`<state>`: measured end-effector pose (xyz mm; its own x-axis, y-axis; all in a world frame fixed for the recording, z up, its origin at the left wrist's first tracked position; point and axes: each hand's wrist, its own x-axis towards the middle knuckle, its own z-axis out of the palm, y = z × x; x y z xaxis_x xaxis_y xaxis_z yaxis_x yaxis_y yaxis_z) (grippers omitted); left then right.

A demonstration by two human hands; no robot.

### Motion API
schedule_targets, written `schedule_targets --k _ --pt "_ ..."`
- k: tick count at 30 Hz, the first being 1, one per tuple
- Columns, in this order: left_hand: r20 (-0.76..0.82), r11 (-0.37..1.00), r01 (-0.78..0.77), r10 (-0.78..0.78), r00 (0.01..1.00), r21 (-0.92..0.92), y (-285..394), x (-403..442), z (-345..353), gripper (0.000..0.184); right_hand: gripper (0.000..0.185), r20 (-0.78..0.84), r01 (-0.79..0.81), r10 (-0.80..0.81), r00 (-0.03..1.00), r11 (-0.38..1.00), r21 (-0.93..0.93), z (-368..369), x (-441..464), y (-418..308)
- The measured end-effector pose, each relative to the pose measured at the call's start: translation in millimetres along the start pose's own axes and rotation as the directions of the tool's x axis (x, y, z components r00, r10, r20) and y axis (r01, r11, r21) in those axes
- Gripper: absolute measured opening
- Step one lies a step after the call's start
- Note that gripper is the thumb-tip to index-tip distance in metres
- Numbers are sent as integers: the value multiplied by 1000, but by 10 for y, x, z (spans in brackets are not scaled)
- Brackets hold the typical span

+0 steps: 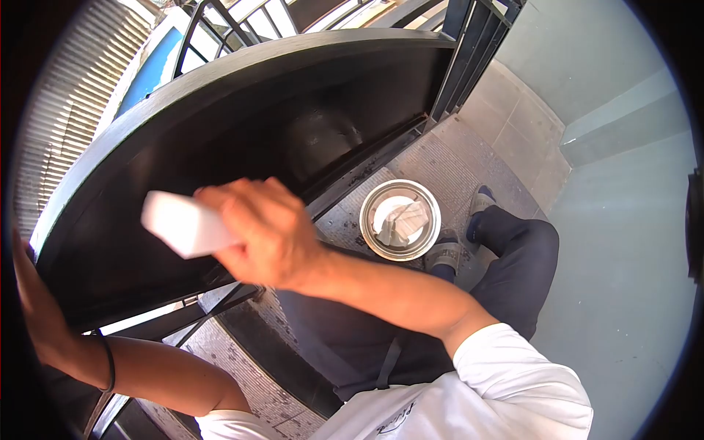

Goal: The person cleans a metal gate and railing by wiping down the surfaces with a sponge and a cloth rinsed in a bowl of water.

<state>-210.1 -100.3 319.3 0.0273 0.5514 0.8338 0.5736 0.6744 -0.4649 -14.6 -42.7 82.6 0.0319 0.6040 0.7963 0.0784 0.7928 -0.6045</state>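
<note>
My right hand (264,231) is closed around a flat white piece (182,224), blurred, that looks like a folded sheet or pad. It is in front of the black metal panel (220,154), whose curved top edge is grey; whether the piece touches the panel I cannot tell. My left hand (28,282) is at the far left edge of view, near the panel's left end. Its fingers are dark and cut off. On the floor right of my right hand stands a round metal can (369,242) with several grey-white folded pieces (405,221) inside.
My feet and dark trousers (524,242) are beside the can. A stair step (257,352) with speckled tiles lies below me. A grey wall (631,242) rises on the right. Black railings (227,33) and a corrugated roof (81,95) show beyond the panel.
</note>
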Motion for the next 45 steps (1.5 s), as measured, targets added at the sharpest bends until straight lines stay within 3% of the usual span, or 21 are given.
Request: schedule_targets --k 2,4,5,6,8,9,10,11,14,20,24,25,27,28,29,30,32,35,41,43,45 --pt "12 999 24 -24 1000 -32 60 -2 -53 48 28 74 -106 110 991 993 -61 -308 88 315" --pt "25 998 42 -41 999 -54 116 -3 -93 48 26 31 -410 411 911 898 158 -584 157 750" --pt "30 997 48 -46 998 -64 148 1 -108 48 25 -19 -304 305 952 950 69 -597 137 837" --pt "34 996 56 -54 998 -76 173 3 -138 48 25 -65 -466 465 883 885 -3 -831 199 949" --pt "39 992 71 -67 997 -102 218 14 -169 49 26 -222 -477 470 854 879 27 -1195 135 1636" --pt "45 992 76 -72 996 -105 242 16 -174 50 30 -359 -555 497 790 829 -74 -1593 135 2128" --pt "52 990 82 -76 996 -116 265 16 -183 50 35 -475 -640 454 754 671 -373 -1730 204 2105" --pt "54 988 87 -81 995 -124 293 18 -199 51 39 -560 -740 484 672 470 -482 -1849 192 2254" --pt "57 984 104 -96 994 -145 346 34 -247 53 38 -643 -707 340 686 518 -481 -1717 145 2351" --pt "57 975 124 -115 992 -182 393 39 -299 59 25 -558 -534 289 778 772 -345 -533 40 998" --pt "52 969 136 -128 990 -206 435 42 -340 64 36 -228 -225 196 954 968 -109 -118 -276 226" --pt "57 964 149 -139 989 -221 444 51 -369 66 36 -148 -235 235 961 972 20 -122 -328 139" --pt "80 964 152 -137 987 -217 463 50 -384 65 35 52 -496 519 853 776 389 -285 -425 84" --pt "102 963 150 -130 986 -224 443 54 -385 65 35 48 -473 490 870 806 356 -449 -413 100" --pt "104 963 165 -146 984 -211 408 59 -387 65 38 -53 -99 104 993 991 88 -613 -298 212" --pt "92 967 161 -145 985 -196 381 59 -385 65 39 -22 51 -54 998 992 -114 -808 -296 230" --pt "77 973 144 -132 988 -179 370 48 -384 65 42 52 298 -306 951 855 -424 -1189 -274 258" --pt "51 978 103 -95 994 -183 421 34 -384 65 43 192 476 -459 868 655 -587 -1693 -204 384" --pt "-17 986 78 -81 997 -146 455 23 -396 67 48 169 489 -502 848 620 -613 -1991 -180 387" --pt "8 984 121 -121 993 -134 475 36 -402 67 49 40 399 -442 896 762 -510 -1966 -225 380" --pt "39 982 153 -149 988 -116 471 52 -374 67 51 -96 170 -231 968 890 -423 -1841 -238 290"
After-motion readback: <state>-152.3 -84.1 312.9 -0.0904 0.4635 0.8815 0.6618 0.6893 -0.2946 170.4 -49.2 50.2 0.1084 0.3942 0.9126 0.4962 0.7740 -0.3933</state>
